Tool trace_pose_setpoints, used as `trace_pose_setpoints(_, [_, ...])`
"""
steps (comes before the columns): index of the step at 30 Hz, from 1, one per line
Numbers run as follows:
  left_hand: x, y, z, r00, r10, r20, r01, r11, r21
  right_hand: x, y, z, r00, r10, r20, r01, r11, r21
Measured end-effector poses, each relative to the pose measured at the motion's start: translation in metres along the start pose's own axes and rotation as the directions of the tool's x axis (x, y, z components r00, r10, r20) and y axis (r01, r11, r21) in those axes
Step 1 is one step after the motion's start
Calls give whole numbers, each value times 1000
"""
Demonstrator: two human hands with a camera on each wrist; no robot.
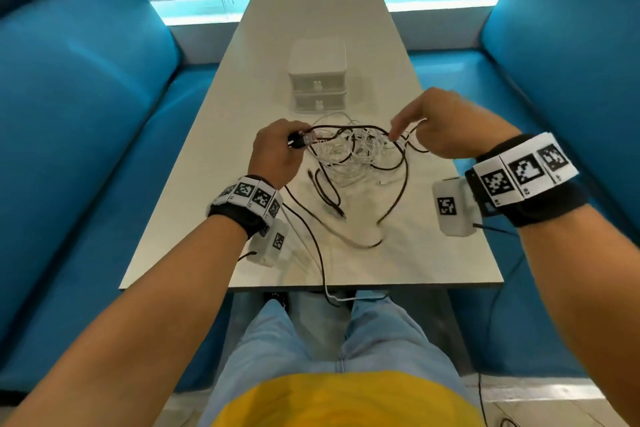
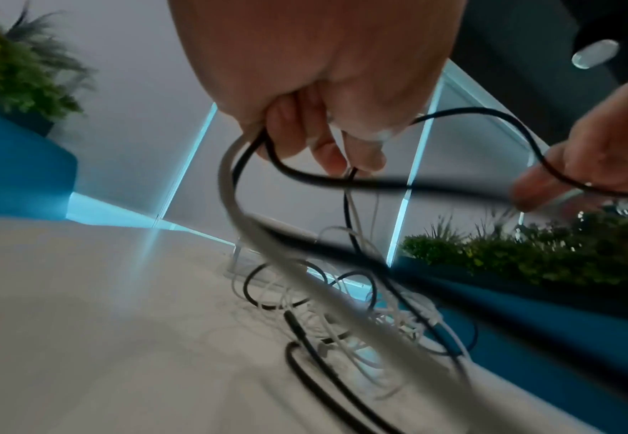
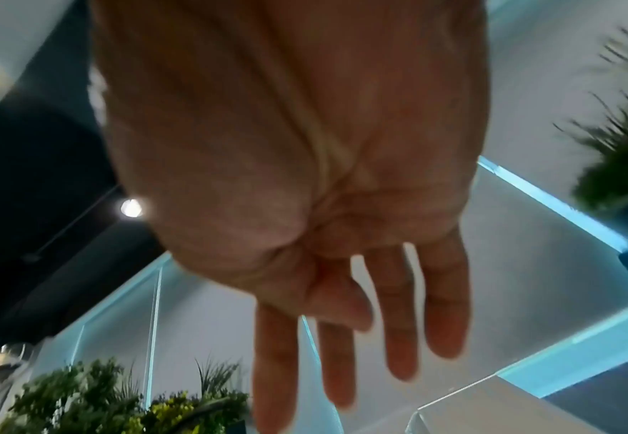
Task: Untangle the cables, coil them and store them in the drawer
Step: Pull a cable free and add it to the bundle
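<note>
No words, brands or numbers can be read here. The only signs are the black-and-white square code markers on the left wristband [image 1: 247, 196] and the right wristband [image 1: 523, 172], and one on each small white box under the wrists. Some tiny characters stand beside the markers, but they are too small to read.

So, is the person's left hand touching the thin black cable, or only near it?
Touching. In the left wrist view the left hand has its fingers curled round the thin black cable, with no gap between them.
</note>
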State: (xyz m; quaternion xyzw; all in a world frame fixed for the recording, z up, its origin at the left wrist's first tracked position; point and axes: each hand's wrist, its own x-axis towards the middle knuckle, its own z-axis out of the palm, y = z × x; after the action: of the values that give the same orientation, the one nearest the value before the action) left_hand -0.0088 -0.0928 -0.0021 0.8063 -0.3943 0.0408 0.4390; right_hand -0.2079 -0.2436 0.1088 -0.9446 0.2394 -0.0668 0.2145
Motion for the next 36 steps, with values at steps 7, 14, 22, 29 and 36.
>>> trace_pose_setpoints(7, [5, 23, -14, 974, 189, 125, -206, 968, 140, 19, -34, 28, 994, -100, -54, 104, 992, 70])
trace_pose_setpoints(14, [0, 16, -8, 953, 8, 302, -5, 1000, -11, 37, -46, 36, 972, -106, -208, 147, 971, 191])
trace_pose_setpoints(22, [-24, 13, 20, 911, -158, 382, 257, 940, -224, 30, -32, 1, 949, -1, -315, 122, 922, 367])
trace_pose_setpoints(29, [-8, 51, 26, 939, -199, 282, 306, 858, -412, 19, -27, 16, 973, -27, -229, 155, 812, 562])
trace_pose_setpoints(36, [-5, 45, 37, 915, -200, 352, 286, 934, -214, 11, 0, 4, 923, 108, -370, -19, 972, 236])
